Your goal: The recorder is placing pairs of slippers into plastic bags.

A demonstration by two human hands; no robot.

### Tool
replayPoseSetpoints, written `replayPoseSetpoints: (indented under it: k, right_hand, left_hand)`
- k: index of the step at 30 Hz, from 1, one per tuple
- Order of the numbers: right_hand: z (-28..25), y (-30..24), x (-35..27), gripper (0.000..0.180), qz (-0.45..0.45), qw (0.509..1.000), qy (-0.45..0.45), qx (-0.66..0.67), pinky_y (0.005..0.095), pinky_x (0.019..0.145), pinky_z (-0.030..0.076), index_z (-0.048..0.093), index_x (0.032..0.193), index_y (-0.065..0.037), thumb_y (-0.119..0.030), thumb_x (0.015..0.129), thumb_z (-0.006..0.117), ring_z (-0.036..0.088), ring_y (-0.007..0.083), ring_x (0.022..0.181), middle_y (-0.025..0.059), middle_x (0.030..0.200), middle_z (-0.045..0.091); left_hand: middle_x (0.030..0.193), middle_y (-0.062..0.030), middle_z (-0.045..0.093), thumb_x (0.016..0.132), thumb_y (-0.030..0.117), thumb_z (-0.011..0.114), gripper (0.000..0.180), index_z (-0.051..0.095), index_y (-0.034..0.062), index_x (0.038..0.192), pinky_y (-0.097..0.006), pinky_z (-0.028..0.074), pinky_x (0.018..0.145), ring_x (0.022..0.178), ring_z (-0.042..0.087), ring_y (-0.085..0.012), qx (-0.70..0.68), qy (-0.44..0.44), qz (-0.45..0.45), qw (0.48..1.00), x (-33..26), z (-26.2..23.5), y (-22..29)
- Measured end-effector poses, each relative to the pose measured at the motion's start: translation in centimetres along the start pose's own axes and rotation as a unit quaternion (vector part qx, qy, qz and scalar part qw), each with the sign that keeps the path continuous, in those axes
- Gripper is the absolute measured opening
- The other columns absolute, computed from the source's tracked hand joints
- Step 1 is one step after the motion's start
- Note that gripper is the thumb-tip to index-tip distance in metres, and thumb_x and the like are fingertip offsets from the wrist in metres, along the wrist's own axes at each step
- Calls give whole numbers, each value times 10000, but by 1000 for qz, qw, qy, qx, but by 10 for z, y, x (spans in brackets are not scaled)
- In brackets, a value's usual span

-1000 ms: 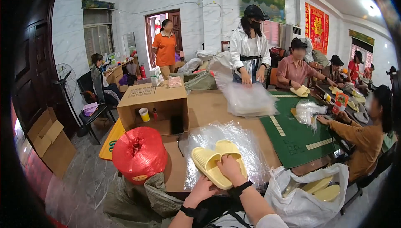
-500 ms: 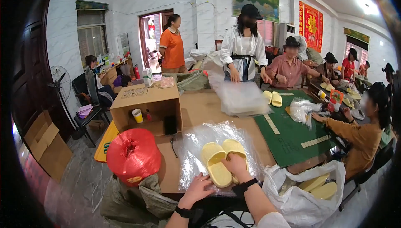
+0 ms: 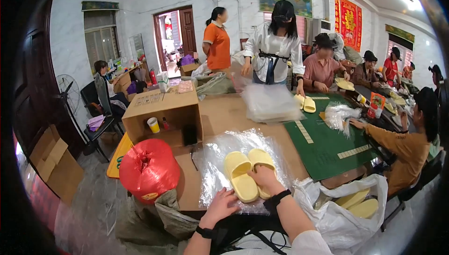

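Observation:
A pair of pale yellow slippers lies side by side on a stack of clear plastic bags at the table's near edge, toes pointing away from me. My right hand grips the right slipper near its strap, covering part of its footbed. Beside the heel of the left slipper, my left hand rests on the bags with its fingers apart. It holds nothing that I can see.
A red roll of plastic twine stands at the left, by an open cardboard box. On the right are a green mat and a white sack with yellow slippers. Across the table, a person in white stands by more plastic bags.
My hands and the slippers stay nearly in place. Across the table, the person in white now reaches to another yellow pair. The person in orange has moved right.

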State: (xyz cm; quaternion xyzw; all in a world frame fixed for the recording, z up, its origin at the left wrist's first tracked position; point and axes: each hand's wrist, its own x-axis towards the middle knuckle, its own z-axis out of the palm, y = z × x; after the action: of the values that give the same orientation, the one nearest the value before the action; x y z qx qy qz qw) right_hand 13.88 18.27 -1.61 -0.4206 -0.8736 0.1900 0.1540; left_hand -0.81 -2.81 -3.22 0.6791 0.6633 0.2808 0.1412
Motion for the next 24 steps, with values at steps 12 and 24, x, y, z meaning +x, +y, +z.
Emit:
replayPoseSetpoints:
  k: [12,24]
  right_hand:
    - [9,-7,-6,409,-2,994,109,-21,487,703,525,650,798,-25,-414,903,580,668,384,749,197,813,686]
    - [-40,73,-90,402,115,944,278,134,450,605,453,584,734,42,-313,909,653,591,375,633,217,678,602]
  left_hand:
    - [1400,-152,544,792,354,767,450,685,123,1170,-497,319,1129,1370,364,-460,-4,10,-2,1000,0,0,-1]
    - [1247,-135,640,794,329,751,359,710,117,1081,-435,420,1044,1238,518,-379,28,60,-16,998,1,-6,5]
